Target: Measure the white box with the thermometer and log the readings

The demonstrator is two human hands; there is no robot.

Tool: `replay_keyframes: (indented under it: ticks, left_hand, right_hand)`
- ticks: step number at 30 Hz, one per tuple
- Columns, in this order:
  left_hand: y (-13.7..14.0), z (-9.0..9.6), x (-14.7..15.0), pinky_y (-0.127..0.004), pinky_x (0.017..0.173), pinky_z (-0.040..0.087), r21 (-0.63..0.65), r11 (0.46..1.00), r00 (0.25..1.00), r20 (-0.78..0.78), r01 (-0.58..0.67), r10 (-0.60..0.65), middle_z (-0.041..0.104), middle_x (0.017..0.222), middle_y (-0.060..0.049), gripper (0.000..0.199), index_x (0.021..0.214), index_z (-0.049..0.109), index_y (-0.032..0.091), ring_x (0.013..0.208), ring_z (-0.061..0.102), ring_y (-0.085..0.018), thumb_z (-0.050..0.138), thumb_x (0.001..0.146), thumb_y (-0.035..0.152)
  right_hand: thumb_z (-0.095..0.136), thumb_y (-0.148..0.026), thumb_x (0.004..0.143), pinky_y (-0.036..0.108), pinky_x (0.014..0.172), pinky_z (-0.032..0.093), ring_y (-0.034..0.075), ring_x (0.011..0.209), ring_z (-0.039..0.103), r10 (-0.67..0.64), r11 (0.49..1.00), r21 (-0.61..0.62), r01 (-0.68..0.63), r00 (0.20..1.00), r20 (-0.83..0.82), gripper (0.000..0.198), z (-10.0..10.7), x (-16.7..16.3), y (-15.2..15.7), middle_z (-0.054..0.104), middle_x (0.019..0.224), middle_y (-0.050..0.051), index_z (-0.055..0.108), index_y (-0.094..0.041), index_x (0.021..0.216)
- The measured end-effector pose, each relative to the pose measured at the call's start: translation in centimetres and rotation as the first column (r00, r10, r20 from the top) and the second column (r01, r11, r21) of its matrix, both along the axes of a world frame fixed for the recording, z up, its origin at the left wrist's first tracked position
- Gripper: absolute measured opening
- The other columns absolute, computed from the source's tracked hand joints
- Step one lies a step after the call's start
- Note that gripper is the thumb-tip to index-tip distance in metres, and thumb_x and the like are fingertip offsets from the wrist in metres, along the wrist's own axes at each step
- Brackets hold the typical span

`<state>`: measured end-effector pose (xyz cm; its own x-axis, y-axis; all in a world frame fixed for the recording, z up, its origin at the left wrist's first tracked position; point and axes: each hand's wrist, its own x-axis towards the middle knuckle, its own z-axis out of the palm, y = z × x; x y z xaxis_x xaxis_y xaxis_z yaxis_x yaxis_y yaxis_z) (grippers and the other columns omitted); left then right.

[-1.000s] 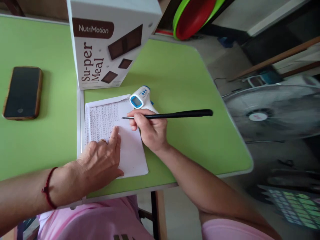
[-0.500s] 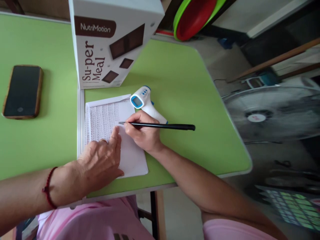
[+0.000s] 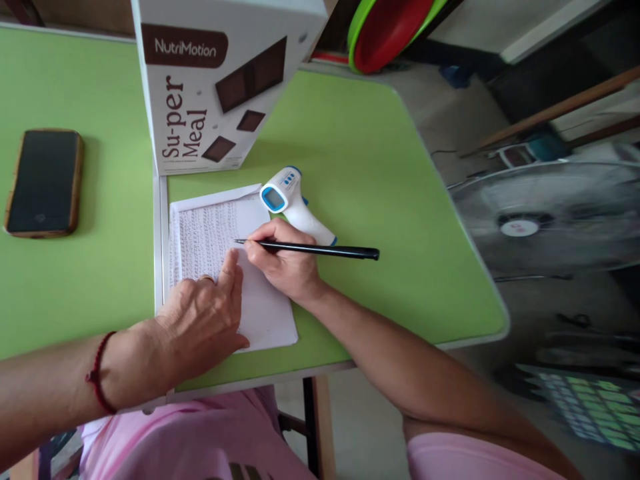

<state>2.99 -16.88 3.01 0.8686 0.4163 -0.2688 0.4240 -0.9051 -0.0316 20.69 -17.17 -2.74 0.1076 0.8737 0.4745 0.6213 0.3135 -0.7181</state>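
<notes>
A white notepad (image 3: 270,307) lies on the green table, its left part covered with rows of small handwritten marks. My right hand (image 3: 285,260) is closed round a black pen (image 3: 330,250), whose tip points left at the edge of the written rows. Whether the tip touches the paper I cannot tell. My left hand (image 3: 205,310) rests on the pad with its index finger stretched out, close below the pen tip, and its thumb apart. It holds nothing. Just beyond my right hand lies a white and blue infrared thermometer (image 3: 295,203).
A tall white box (image 3: 190,100) stands behind the pad. To the left lies a phone (image 3: 45,183) in a brown case on the green table (image 3: 400,200). Off the table's right side is a fan (image 3: 520,227); red and green basins (image 3: 390,33) are at the back.
The pen has shifted very slightly, its back end now further left and its tip a little higher in the view. My left hand stays in place on the pad.
</notes>
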Motion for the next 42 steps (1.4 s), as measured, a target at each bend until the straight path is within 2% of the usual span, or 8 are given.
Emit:
replay_keyframes:
  ticks: [28,35,42]
  left_hand:
    - [0.03,-0.01,0.13,-0.035,0.054,0.046,-0.014,1.0,1.0,-0.004,0.0,0.0,0.031,0.149,-0.031,0.092,0.144,0.038,-0.003,0.075,0.065,-0.025,0.064,0.082,0.06]
    - [-0.1,-0.08,-0.14,-0.034,0.052,0.047,0.035,0.999,1.0,0.02,0.007,-0.008,0.028,0.15,-0.03,0.092,0.142,0.042,-0.004,0.072,0.065,-0.024,0.063,0.081,0.062]
    - [-0.04,-0.12,-0.08,-0.034,0.053,0.047,0.019,1.0,1.0,0.008,0.002,-0.002,0.031,0.149,-0.03,0.092,0.143,0.041,-0.002,0.074,0.065,-0.024,0.064,0.081,0.061]
  right_hand:
    - [0.06,-0.023,0.082,0.022,0.045,0.041,0.008,0.047,0.046,0.031,1.0,-0.002,-0.031,0.999,0.012,0.013,0.1,0.08,0.11,0.056,0.057,-0.006,0.052,-0.022,0.071]
    - [0.059,-0.021,0.081,0.022,0.047,0.042,0.008,0.049,0.048,-0.01,0.999,0.036,0.01,1.0,-0.004,0.011,-0.13,0.06,0.18,0.057,0.059,-0.006,0.053,-0.022,0.072]
    - [0.059,-0.024,0.081,0.023,0.046,0.04,0.009,0.048,0.045,0.015,1.0,-0.002,-0.015,1.0,0.015,0.013,0.04,0.13,0.18,0.056,0.057,-0.006,0.05,-0.023,0.071]
